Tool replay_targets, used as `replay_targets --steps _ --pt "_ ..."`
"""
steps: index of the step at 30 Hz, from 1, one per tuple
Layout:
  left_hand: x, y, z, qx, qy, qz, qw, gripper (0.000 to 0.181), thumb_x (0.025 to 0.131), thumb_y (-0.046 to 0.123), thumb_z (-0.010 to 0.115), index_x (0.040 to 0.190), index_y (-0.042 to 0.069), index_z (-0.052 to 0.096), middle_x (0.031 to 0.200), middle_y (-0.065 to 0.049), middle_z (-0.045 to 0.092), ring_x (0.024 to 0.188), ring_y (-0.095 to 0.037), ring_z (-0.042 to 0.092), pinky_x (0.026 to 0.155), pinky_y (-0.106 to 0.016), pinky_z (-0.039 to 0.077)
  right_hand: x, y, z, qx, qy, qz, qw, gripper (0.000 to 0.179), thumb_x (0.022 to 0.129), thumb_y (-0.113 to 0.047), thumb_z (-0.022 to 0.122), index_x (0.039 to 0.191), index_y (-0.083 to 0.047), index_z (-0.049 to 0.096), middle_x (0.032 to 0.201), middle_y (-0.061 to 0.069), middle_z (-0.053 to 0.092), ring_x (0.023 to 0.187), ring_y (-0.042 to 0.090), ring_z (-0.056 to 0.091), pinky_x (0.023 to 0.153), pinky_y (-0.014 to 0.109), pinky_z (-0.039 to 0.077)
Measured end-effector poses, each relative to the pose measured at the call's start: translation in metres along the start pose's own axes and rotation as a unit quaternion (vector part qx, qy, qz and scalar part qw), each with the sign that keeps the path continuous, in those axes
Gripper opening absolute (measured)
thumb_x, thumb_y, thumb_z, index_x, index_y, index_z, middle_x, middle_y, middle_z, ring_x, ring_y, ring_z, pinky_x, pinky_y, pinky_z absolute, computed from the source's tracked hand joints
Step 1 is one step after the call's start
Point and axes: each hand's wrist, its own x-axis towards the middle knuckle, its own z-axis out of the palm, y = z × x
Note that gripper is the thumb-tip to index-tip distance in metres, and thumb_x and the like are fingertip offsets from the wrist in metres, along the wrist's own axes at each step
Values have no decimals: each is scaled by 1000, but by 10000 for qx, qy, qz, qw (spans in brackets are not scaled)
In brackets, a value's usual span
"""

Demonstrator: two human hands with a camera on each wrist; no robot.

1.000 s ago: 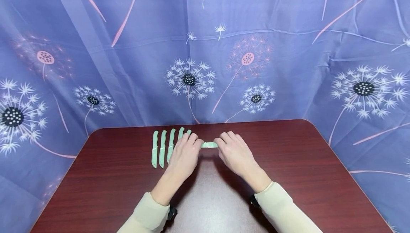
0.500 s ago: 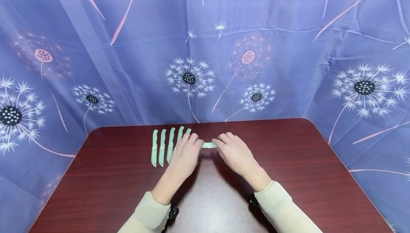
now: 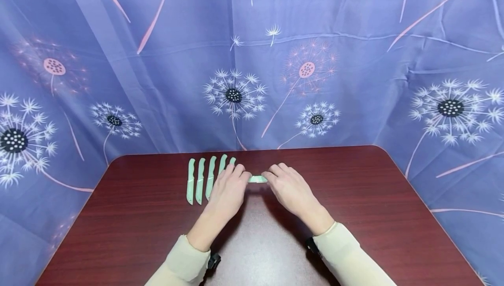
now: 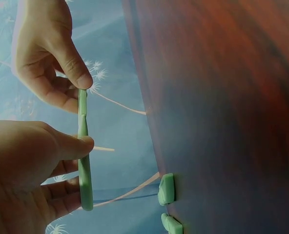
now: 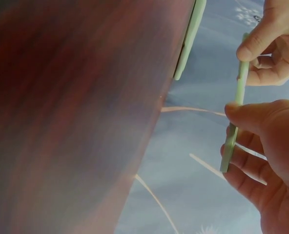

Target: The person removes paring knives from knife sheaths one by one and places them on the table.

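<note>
A light green sheathed knife [image 3: 257, 179] is held level above the far half of the table, between both hands. My left hand [image 3: 228, 190] pinches its rounded handle, thumb on the near side and fingers behind, as the left wrist view shows. At the other end my right hand [image 3: 289, 188] pinches the sheath between thumb and fingers. The sheath still covers the blade. To the left, several matching green knives [image 3: 190, 183] lie side by side in a row, handles toward the back; my left hand partly hides the rightmost ones.
The dark red wooden table [image 3: 354, 198] has rounded back corners. A blue curtain [image 3: 177, 80] printed with dandelions hangs behind it and along both sides. Bright glare lies on the tabletop between the forearms.
Both hands keep hold of the knife in nearly the same place; the right fingers shifted slightly left along it earlier. The head view drifts a little.
</note>
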Motion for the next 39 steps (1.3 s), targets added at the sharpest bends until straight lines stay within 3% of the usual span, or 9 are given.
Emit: replay_targets --steps 12,39 --pt "0 2 -2 105 -153 12 9998 16 90 -1 77 103 7 75 97 -5 58 89 -27 55 72 -37 51 -2 -1 -2 86 -32 84 9999 20 91 -7 81 111 -9 77 100 2 68 88 26 59 78 35 53" --pt "1 2 -3 1 -111 -43 9999 10 93 3 77 101 8 76 94 -4 59 88 -27 54 71 -37 50 -5 3 -5 209 16 150 9997 26 87 -4 84 112 -10 78 99 2 68 88 26 60 79 37 54"
